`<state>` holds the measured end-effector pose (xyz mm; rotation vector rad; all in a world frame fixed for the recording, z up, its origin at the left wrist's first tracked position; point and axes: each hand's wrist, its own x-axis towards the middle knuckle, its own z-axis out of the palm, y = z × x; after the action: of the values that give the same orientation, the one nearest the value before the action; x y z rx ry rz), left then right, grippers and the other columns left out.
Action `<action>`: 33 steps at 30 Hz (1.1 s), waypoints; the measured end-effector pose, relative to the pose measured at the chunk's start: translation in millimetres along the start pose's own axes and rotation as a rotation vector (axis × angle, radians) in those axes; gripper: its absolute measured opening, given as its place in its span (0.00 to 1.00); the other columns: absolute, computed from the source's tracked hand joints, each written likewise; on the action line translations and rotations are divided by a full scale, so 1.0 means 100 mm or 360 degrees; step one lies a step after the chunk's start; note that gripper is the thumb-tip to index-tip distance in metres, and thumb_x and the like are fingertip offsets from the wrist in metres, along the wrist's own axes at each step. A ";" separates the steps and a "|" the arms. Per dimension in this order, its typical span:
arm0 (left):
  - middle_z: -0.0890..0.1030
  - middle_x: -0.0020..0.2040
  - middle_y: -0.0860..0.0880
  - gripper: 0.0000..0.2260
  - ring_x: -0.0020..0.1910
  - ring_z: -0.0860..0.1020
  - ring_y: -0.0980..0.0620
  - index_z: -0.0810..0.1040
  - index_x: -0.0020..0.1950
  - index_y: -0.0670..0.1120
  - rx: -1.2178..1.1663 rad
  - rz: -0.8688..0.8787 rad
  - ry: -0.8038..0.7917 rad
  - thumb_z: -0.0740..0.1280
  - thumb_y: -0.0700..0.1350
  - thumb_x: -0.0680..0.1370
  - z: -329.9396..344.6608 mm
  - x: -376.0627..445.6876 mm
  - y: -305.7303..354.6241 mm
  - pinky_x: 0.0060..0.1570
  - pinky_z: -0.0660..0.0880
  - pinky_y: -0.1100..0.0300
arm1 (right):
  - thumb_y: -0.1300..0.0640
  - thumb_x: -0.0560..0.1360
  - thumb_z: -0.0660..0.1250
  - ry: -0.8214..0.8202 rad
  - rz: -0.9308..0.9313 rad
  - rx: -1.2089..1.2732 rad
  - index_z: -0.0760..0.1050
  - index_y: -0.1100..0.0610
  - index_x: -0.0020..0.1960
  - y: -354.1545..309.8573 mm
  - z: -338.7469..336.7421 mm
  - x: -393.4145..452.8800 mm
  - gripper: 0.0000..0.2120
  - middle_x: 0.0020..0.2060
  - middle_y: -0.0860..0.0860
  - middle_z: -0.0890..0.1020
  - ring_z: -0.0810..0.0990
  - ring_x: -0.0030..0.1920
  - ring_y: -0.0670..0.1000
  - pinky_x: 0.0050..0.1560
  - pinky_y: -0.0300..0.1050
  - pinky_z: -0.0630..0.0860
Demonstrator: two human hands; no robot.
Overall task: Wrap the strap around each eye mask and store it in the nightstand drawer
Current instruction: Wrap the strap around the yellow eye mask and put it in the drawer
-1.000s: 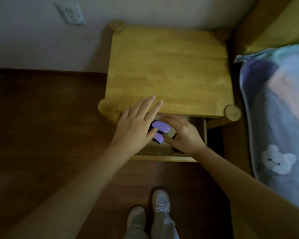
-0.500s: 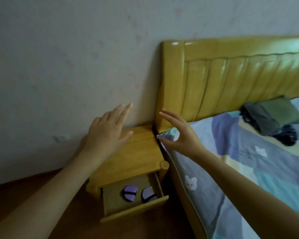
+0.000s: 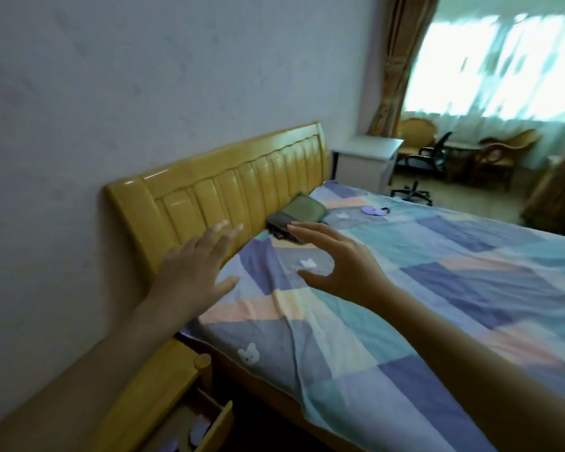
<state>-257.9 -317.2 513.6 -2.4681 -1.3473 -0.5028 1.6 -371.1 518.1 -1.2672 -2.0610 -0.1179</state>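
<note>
A purple eye mask point(image 3: 374, 210) with a dark strap lies loose on the far part of the bed, well beyond both hands. My left hand point(image 3: 198, 261) hovers open over the bed's near corner by the headboard, holding nothing. My right hand point(image 3: 338, 257) is open too, fingers spread above the sheet, empty. At the bottom left the wooden nightstand point(image 3: 150, 393) has its drawer point(image 3: 217, 427) pulled out. Two wrapped purple masks point(image 3: 198, 430) lie inside, partly cut off by the frame edge.
A patchwork sheet point(image 3: 421, 305) covers the bed, with a yellow wooden headboard point(image 3: 242, 187) against the wall. Folded dark-green clothes point(image 3: 299, 213) sit near the headboard. A white desk point(image 3: 366, 161), an office chair point(image 3: 428, 158) and wicker chairs stand by the window.
My view swung up from the open drawer to the bed. Both hands left the wrapped mask in the drawer and moved right, over the bed, empty.
</note>
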 end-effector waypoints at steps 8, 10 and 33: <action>0.73 0.68 0.47 0.32 0.52 0.80 0.43 0.69 0.70 0.48 -0.0201 0.0630 0.0125 0.72 0.57 0.69 -0.60 0.22 2.02 0.38 0.75 0.52 | 0.48 0.70 0.71 0.0245 0.0446 -0.0490 0.72 0.44 0.65 -0.03 -1.86 -1.77 0.25 0.61 0.44 0.78 0.81 0.51 0.43 0.43 0.52 0.81; 0.73 0.68 0.48 0.31 0.54 0.80 0.43 0.68 0.70 0.49 -0.0276 0.0761 0.0177 0.71 0.57 0.70 -0.74 0.19 2.60 0.40 0.76 0.52 | 0.50 0.70 0.72 0.0286 0.0537 -0.0593 0.72 0.45 0.65 -0.08 -2.31 -2.25 0.25 0.59 0.44 0.79 0.81 0.51 0.43 0.43 0.51 0.82; 0.75 0.66 0.48 0.28 0.58 0.78 0.45 0.66 0.71 0.49 -0.0557 0.1463 0.0377 0.66 0.58 0.74 -1.42 -0.17 8.80 0.49 0.74 0.52 | 0.50 0.70 0.72 0.0394 0.1345 -0.1023 0.70 0.47 0.68 0.56 -6.10 -6.60 0.28 0.59 0.45 0.79 0.79 0.54 0.47 0.44 0.31 0.71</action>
<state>456.2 -848.1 563.6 -2.8135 0.0399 -0.7791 542.2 -1090.6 559.6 -2.2743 -1.1595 -0.5365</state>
